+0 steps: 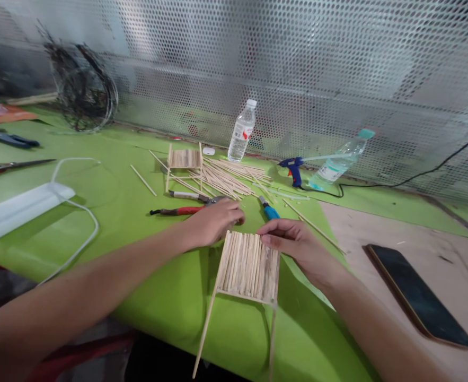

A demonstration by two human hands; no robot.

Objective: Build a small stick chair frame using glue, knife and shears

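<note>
My right hand (293, 241) pinches the top edge of a small stick frame (247, 270), a panel of pale wooden sticks with two long legs reaching toward the front table edge. Just beyond the panel's upper left corner, my left hand (221, 220) has its fingers curled down over the green table; what they hold, if anything, is hidden. Red-handled pliers (182, 211) lie beside that hand. A blue-handled tool (269, 209) rests between both hands, a little farther back. Behind them lies a pile of loose sticks (229, 178).
A small stick chair (185, 159) stands behind the pliers. Farther back are a water bottle (241, 132), a blue glue gun (293, 171) and a tilted bottle (337, 164). A phone (420, 294) lies right, a white power strip (23, 212) left. Perforated metal (297, 69) borders the table.
</note>
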